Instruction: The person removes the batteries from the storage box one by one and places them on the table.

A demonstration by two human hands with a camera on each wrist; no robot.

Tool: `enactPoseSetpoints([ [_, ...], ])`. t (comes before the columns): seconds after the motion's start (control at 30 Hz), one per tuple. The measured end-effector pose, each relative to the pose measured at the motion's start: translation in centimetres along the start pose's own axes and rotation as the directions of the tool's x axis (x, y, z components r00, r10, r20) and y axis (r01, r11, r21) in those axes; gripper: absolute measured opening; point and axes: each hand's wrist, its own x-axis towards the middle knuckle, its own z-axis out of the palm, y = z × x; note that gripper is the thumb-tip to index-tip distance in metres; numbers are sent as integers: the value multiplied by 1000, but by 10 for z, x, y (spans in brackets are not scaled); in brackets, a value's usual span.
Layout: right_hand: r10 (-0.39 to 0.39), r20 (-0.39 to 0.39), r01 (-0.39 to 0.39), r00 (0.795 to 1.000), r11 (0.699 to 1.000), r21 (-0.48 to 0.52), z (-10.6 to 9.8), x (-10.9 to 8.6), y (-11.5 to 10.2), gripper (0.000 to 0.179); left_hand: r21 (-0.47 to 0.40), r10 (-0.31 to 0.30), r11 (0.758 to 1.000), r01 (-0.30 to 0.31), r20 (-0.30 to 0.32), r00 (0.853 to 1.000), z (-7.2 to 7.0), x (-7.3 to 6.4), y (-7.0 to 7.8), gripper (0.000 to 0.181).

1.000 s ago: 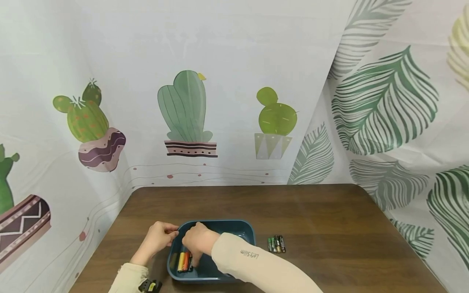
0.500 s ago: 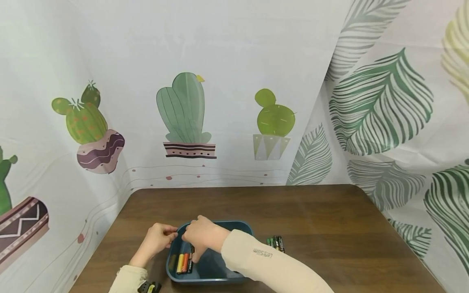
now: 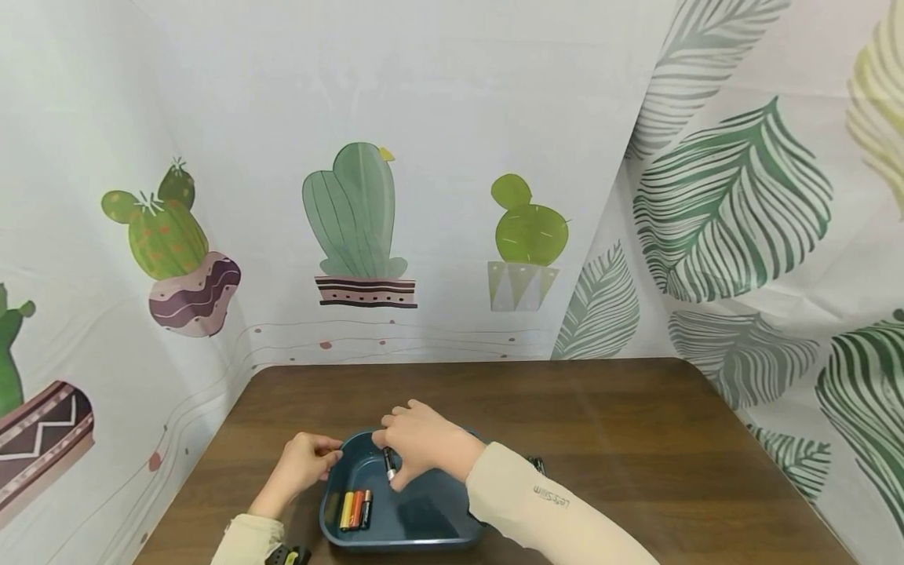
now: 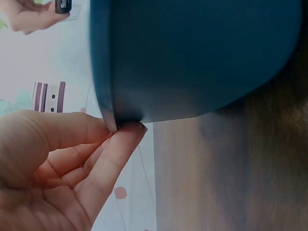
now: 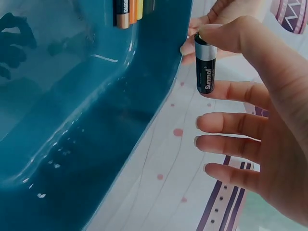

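My right hand (image 3: 424, 439) is raised over the tray's far part. It pinches a black battery (image 5: 206, 67) with a silver band and "Sunmol" lettering end to end between thumb and index fingertip, the other fingers spread. My left hand (image 3: 304, 468) pinches the rim of the blue tray (image 4: 103, 103) at its left side, thumb and finger on either side of the edge. Inside the tray at the left lie a yellow battery (image 3: 347, 511), an orange battery (image 3: 356, 510) and a black battery with a copper end (image 3: 366, 510), side by side.
Right of the tray, a black battery (image 3: 538, 464) shows past the right sleeve (image 3: 537, 502), which hides what lies beside it. The brown wooden table (image 3: 621, 439) meets a wall cloth printed with cacti and leaves (image 3: 452, 329).
My right hand has lifted away from the row at the tray's left and moved rightward, carrying the black battery. My left hand stays on the rim.
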Motion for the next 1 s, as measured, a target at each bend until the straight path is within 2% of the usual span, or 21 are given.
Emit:
enactPoseSetpoints([
  [0.23, 22, -54, -20, 998, 999, 42, 4, -17, 12, 49, -13, 1, 1000, -1, 5, 1000, 1, -1, 0, 11],
  [0.37, 34, -78, -29, 996, 997, 65, 9, -26, 19, 48, -27, -19, 999, 19, 2, 1000, 1, -1, 0, 11],
  [0.73, 94, -98, -86, 991, 993, 80, 23, -48, 36, 45, -42, -36, 998, 36, 6, 999, 2, 1, -4, 12],
  [1.0, 109, -110, -100, 988, 991, 83, 31, -64, 45, 44, -73, -60, 996, 60, -1, 998, 3, 1, -6, 13],
])
